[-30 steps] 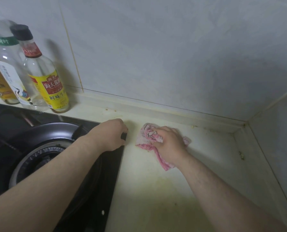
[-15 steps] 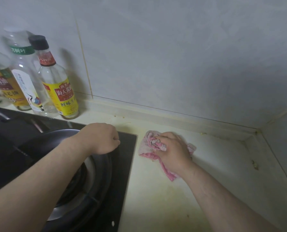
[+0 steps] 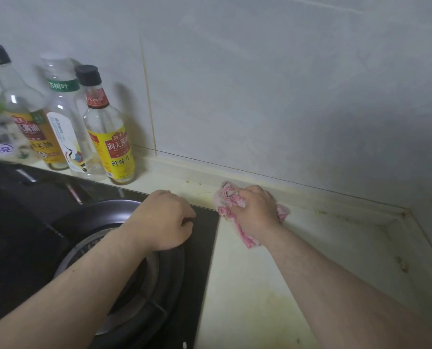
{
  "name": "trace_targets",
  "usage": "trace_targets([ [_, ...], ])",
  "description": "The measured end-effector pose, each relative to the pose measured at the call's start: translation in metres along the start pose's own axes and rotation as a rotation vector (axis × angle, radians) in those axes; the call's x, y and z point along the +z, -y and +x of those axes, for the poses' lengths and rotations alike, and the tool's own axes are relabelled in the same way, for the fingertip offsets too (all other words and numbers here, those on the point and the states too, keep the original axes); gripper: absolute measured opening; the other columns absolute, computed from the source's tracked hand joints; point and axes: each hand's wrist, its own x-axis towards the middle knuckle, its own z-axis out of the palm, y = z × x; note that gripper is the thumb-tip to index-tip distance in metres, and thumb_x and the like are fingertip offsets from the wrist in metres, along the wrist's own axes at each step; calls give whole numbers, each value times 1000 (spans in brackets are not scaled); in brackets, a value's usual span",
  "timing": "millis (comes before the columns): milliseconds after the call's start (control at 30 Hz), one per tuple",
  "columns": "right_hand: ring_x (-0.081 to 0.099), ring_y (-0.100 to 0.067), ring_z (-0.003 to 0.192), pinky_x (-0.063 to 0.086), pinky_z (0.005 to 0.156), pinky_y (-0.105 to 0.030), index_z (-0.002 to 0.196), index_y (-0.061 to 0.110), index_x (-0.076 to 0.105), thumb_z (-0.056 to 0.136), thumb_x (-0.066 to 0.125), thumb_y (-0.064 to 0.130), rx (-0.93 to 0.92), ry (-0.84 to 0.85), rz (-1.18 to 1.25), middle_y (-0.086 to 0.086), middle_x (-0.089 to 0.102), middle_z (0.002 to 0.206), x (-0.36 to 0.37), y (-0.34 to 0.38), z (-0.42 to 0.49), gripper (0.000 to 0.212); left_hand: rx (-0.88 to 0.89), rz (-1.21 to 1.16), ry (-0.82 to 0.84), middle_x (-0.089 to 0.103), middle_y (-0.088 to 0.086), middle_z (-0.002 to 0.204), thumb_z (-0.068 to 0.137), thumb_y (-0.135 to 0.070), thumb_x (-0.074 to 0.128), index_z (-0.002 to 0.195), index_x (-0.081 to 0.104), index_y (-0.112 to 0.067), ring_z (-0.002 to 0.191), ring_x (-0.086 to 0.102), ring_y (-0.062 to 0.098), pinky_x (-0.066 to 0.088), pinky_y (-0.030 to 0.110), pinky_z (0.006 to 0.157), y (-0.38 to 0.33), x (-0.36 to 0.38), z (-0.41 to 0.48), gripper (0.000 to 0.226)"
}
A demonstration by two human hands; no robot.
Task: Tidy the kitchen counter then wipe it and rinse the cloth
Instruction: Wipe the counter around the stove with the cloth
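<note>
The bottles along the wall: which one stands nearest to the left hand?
The black-capped bottle with the yellow and red label, at the right end of the row. The other bottles stand further left, away from the left hand.

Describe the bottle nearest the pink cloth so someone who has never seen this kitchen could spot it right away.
Find the black stove on the left; a row of bottles stands behind it against the grey tiled wall. Take the rightmost bottle, the end nearest the pink cloth. Its black cap and yellow label differ from its neighbour, which has a clear cap and white label.
</note>
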Motion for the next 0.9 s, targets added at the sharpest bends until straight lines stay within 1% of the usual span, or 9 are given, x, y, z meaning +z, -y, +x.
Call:
trace_targets([
  [100, 43, -18, 114, 35, 97, -30, 127, 26, 62, 87, 64, 37, 0, 11, 18, 6, 52, 112, 1, -1, -7, 42, -59, -128, -166, 67, -6, 106, 74, -52, 38, 100, 70, -25, 100, 61, 19, 39, 37, 97, 6, -5, -26, 50],
  [233, 43, -16, 111, 33, 91, -27, 122, 26, 66, 86, 64, 46, -23, 27, 17, 6, 53, 111, 6, -2, -16, 41, -233, -231, -89, 43, -7, 144, 73, -65, 58, 139, 43, -30, 135, 35, 14, 16, 42, 118, 21, -8, -55, 76],
  [300, 45, -16, 107, 32, 84, -26, 114, 27, 69, 85, 64, 47, -30, 20, 19, 9, 51, 103, 8, -3, -17, 36, -264, -335, -103, 41, -10, 146, 72, -57, 69, 142, 39, -32, 139, 29, 10, 10, 38, 120, 25, -9, -58, 80],
  [367, 47, -15, 103, 31, 79, -26, 108, 27, 71, 84, 65, 44, -31, 8, 31, 11, 49, 97, 8, -2, -16, 30, -320, -418, -150, 44, -12, 143, 70, -51, 74, 140, 40, -34, 139, 30, 12, 16, 37, 119, 26, -14, -58, 79],
  [467, 47, -14, 99, 29, 76, -24, 101, 25, 72, 84, 67, 37, -35, -3, 15, 10, 49, 95, 7, -1, -13, 22, -366, -505, -163, 45, -14, 141, 73, -43, 76, 134, 47, -37, 140, 27, 12, 21, 32, 114, 32, -14, -58, 68],
  [600, 55, -15, 88, 32, 67, -25, 87, 24, 72, 83, 67, 31, -39, -8, 36, 11, 52, 87, 5, 4, -4, 10, -341, -578, -104, 32, -17, 149, 73, -45, 74, 134, 44, -45, 140, 9, 4, 19, 36, 117, 43, -10, -60, 68],
  [733, 59, -16, 78, 32, 61, -27, 88, 24, 72, 83, 67, 35, -68, 27, -41, 10, 57, 78, -2, 32, 15, 13, -245, -556, -152, 23, -29, 138, 76, -39, 74, 136, 41, -42, 128, 3, -14, 5, 15, 110, 46, -6, -59, 68],
  [800, 60, -19, 82, 31, 60, -27, 89, 24, 71, 82, 66, 38, -138, 64, -131, 9, 54, 77, 1, 50, 24, 17, -203, -545, -178, 29, -27, 142, 77, -37, 73, 136, 42, -38, 125, 4, -24, -1, 9, 108, 49, 0, -59, 66],
  [900, 62, -22, 88, 37, 63, -29, 95, 25, 72, 83, 63, 38, -186, 95, -181, 5, 60, 85, 13, 72, 37, 20, -185, -518, -194, 38, -24, 142, 80, -36, 71, 136, 43, -36, 129, 13, -22, -2, 8, 109, 53, 7, -59, 63],
])
